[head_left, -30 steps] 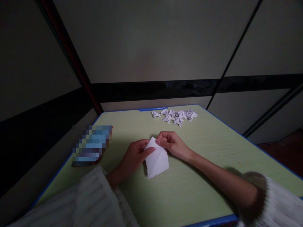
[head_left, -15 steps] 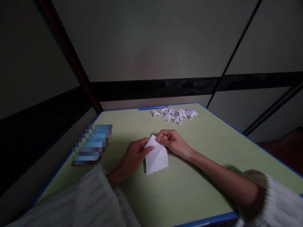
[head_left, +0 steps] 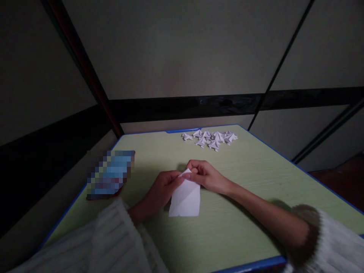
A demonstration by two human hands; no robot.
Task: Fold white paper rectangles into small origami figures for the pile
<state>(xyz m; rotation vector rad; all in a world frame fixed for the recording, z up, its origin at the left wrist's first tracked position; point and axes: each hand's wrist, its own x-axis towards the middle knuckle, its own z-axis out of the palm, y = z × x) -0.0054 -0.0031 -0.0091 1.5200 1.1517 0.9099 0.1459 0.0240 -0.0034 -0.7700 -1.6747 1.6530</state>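
Between my two hands is a small sheet of white paper (head_left: 185,199), creased, with a folded point at its far end. My left hand (head_left: 165,186) pinches its upper left side, the thumb lying on top of the paper. From the other side my right hand (head_left: 207,177) grips the far tip between thumb and curled fingers. The two thumbs nearly meet near that tip. The paper's wider near end hangs free toward me, with a slightly ragged lower edge. Fingers under the paper are hidden.
Several folded white paper figures (head_left: 214,139) lie in a cluster at the back of the pale green table (head_left: 241,235), which has a blue rim. On the left lies a flat, pixelated object (head_left: 112,174) with a dark edge. A panelled wall (head_left: 184,57) stands behind.
The paper has turned slightly and come a little nearer to me. My left thumb has slid up toward the tip, close to the right thumb. Both hands keep hold.
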